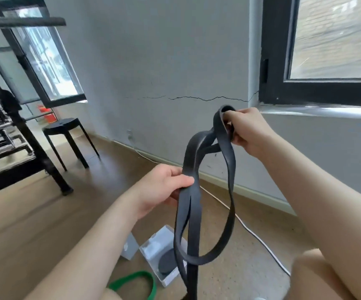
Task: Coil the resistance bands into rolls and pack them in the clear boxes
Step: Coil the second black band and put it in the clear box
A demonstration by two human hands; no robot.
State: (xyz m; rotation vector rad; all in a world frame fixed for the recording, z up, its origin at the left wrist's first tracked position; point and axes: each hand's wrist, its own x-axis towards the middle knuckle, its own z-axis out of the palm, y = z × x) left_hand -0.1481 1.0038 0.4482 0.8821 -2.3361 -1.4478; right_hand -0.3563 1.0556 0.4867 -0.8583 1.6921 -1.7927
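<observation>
- The right hand (247,129) is held high, its fingers curled through the top bend of the black band (193,234) and closed on it.
- The left hand (162,187) is lower and nearer the body. Its thumb and fingers pinch several strands together where they cross.
- Below the left hand the band hangs in slack loops, one wide loop bellying out to the right. A tail drops out of view at the bottom.
- The band is not yet rolled, so the step in hand is forming the coil.
- To do it well, first shake out the twist between the hands so the strands lie flat on each other.
- Keep the right hand's bend small as the core, and let the left hand feed the slack under light tension.
- Wind each turn flush on the last one. Rubber springs back, so hold the roll closed until it is in a box.
- The clear box (153,245) lies open on the floor under the loops. A dark roll (167,262) is already inside, though blur makes it hard to tell how much room is left.
- A green band (136,274) lies uncoiled on the floor just beside the box.
</observation>
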